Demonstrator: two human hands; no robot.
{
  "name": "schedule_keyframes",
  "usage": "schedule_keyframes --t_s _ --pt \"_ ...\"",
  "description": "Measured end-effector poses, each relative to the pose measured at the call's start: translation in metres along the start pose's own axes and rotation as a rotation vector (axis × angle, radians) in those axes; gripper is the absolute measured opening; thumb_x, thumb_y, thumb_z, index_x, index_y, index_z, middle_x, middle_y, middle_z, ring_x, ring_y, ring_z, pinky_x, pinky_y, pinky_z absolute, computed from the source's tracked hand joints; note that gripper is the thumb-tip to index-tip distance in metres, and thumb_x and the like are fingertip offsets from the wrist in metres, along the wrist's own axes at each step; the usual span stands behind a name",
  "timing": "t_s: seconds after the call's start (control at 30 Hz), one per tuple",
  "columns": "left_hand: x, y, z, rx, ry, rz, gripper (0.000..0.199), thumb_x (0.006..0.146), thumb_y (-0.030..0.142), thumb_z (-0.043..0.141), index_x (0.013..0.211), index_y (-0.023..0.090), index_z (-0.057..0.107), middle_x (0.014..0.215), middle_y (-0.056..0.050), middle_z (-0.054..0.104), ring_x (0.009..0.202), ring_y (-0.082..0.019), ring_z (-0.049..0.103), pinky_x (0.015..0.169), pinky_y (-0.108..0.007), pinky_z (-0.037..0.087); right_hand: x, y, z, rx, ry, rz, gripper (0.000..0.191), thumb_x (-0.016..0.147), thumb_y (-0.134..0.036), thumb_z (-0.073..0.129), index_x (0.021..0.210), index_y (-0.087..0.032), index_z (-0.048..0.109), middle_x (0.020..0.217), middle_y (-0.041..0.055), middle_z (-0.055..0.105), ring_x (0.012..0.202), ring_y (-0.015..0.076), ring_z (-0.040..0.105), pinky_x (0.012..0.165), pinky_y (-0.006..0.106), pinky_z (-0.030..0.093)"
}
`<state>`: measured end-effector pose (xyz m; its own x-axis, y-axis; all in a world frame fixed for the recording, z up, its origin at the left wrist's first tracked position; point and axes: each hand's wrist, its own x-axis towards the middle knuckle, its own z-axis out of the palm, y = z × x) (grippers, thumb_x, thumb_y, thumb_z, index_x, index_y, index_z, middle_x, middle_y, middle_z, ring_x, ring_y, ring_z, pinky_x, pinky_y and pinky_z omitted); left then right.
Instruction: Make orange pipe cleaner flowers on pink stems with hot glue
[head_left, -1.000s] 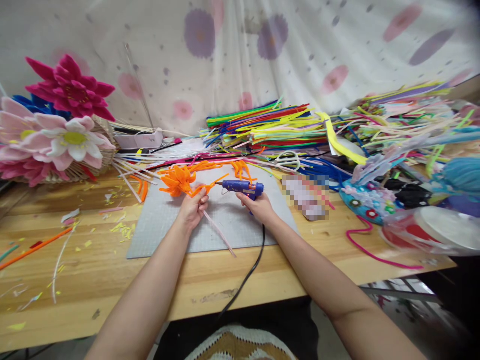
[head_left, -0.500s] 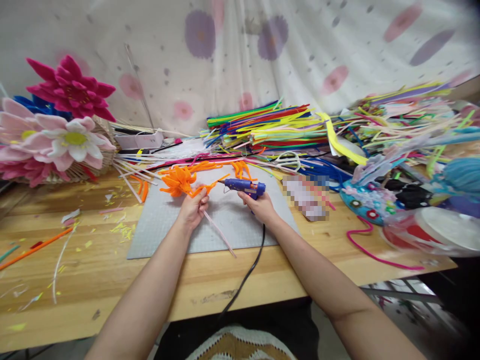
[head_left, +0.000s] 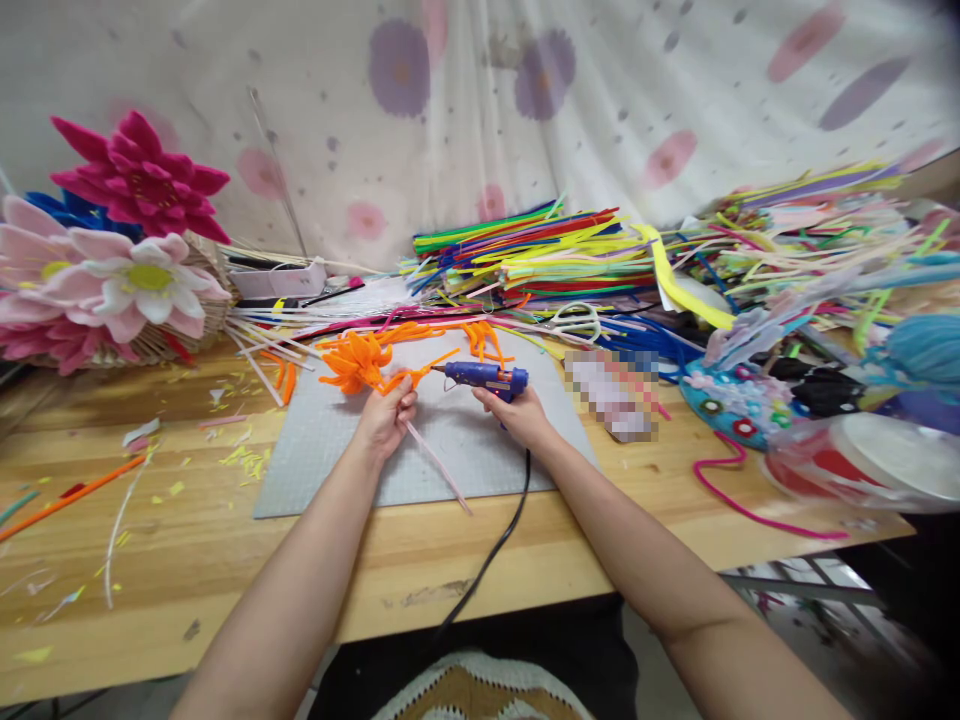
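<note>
My left hand (head_left: 390,415) is closed around an orange pipe-cleaner flower (head_left: 356,362), whose pale pink stem (head_left: 442,470) sticks out below the fingers toward me. An orange petal piece (head_left: 409,380) shows at the fingertips. In my right hand (head_left: 517,412) is a blue hot glue gun (head_left: 486,377), its nozzle pointing left and close to the orange petal piece; whether it touches cannot be seen. A black cord (head_left: 499,550) hangs from the gun over the table's front edge. Both hands are above a grey cutting mat (head_left: 315,470).
Loose orange pieces (head_left: 486,340) lie at the mat's far edge. Behind are bundled pipe cleaners (head_left: 525,250) and scissors (head_left: 576,322). Finished felt-like flowers (head_left: 142,180) stand at left. A clear plastic tub (head_left: 877,460) and a magenta pipe cleaner (head_left: 750,505) are at right.
The glue gun in my right hand has shifted slightly left and down, its nozzle nearer the orange petal piece. My left hand has stayed nearly still.
</note>
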<state>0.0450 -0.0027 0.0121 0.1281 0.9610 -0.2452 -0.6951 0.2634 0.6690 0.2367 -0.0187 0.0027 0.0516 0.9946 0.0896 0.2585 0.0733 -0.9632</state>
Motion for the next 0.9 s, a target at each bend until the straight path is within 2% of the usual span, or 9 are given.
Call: schedule_keyframes --t_s 0.17,0.33,0.6,0.8,0.9 --pt "0.000 0.000 0.000 -0.002 -0.001 -0.002 0.032 0.056 0.010 0.074 0.078 0.014 0.050 0.061 0.007 0.043 0.040 0.001 0.038 0.029 -0.007 0.021 0.001 0.002 -0.001 -0.012 0.041 0.018 0.037 0.064 -0.052 0.063 0.059 -0.016 0.056 0.055 -0.0002 0.056 0.049 0.0094 0.047 0.049 0.023 0.037" --pt "0.000 0.000 0.000 -0.002 0.004 -0.001 0.032 0.058 0.010 0.073 0.079 0.014 0.050 0.061 0.007 0.044 0.040 0.001 0.038 0.029 -0.007 0.022 0.001 0.004 -0.001 -0.012 0.017 -0.019 0.035 0.063 -0.051 0.065 0.063 -0.016 0.061 0.059 0.0013 0.060 0.054 0.0119 0.052 0.053 0.024 0.041" --pt "-0.001 0.004 -0.001 -0.107 -0.026 -0.041 0.020 0.068 0.009 0.066 0.076 0.012 0.049 0.067 0.005 0.048 0.041 0.003 0.037 0.030 -0.005 0.022 0.000 0.003 -0.004 -0.058 0.036 -0.013 0.034 0.062 -0.050 0.066 0.068 -0.016 0.065 0.063 0.0020 0.062 0.058 0.0134 0.055 0.059 0.026 0.044" --pt "-0.002 0.006 -0.001 -0.159 -0.001 -0.071 0.013 0.074 0.008 0.061 0.077 0.012 0.049 0.068 0.004 0.049 0.041 0.003 0.037 0.030 -0.005 0.021 0.001 0.000 -0.034 0.079 0.042 0.054 0.036 0.063 -0.049 0.065 0.055 -0.015 0.059 0.045 -0.0022 0.049 0.040 0.0067 0.041 0.041 0.021 0.034" --pt "-0.003 0.007 -0.001 -0.150 -0.002 -0.062 0.015 0.073 0.008 0.062 0.077 0.012 0.049 0.069 0.004 0.049 0.041 0.003 0.037 0.030 -0.005 0.021 0.009 0.001 -0.056 0.319 0.187 -0.015 0.037 0.063 -0.052 0.064 0.057 -0.016 0.056 0.053 -0.0002 0.055 0.039 0.0057 0.041 0.037 0.020 0.032"
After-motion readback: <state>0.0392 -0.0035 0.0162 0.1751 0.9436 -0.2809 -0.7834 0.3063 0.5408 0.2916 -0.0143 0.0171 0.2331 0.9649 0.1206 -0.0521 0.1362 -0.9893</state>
